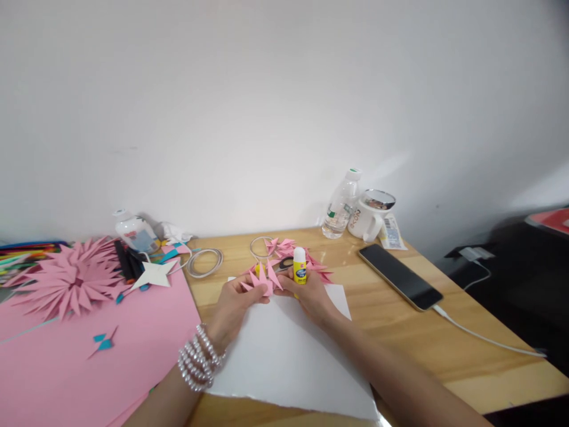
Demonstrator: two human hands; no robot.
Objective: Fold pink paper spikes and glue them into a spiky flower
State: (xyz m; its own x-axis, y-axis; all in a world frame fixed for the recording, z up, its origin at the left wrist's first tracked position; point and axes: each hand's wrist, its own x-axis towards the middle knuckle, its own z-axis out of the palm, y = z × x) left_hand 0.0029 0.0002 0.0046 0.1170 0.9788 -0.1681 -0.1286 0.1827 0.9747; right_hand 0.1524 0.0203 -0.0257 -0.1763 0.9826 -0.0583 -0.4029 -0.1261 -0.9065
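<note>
In the head view my left hand (236, 302), with a beaded bracelet (198, 360) at the wrist, is closed on a pink folded-paper piece (263, 281) whose points fan upward. My right hand (313, 296) grips an upright yellow glue stick (300, 268) with a white top. Its fingertips also meet the right side of the folded piece. Both hands are over a white sheet of paper (288, 350). Just behind them lie more pink folded pieces (311, 261) and scissors (288, 261), partly hidden by the hands and glue stick.
On the left, a large pink paper flower (73, 279) and a white paper star (154, 274) rest on pink sheets (146, 350). Coiled cable (204, 264) lies nearby. At the back stand a water bottle (341, 204) and white mug (367, 220); right is a charging phone (400, 277).
</note>
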